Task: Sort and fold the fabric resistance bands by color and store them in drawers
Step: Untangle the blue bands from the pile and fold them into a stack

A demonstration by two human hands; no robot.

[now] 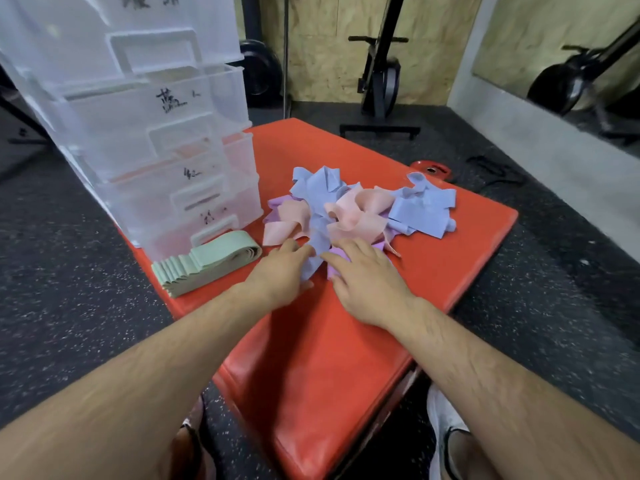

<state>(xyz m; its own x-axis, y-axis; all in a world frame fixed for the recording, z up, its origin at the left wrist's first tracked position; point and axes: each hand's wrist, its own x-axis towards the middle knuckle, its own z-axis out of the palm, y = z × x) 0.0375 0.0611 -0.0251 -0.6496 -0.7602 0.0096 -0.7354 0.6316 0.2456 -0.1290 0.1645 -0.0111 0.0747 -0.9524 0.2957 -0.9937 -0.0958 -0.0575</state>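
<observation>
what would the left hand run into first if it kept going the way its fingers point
The blue band: the left hand has its fingertips right at it. Beyond that, probably a pink band, though depth is unclear.

The right hand (363,282) hides most of a purple band (337,260).

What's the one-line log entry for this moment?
stage: sorting | left hand: on blue band | right hand: on purple band | green bands: folded beside drawers | pile: mixed, on red mat
</observation>
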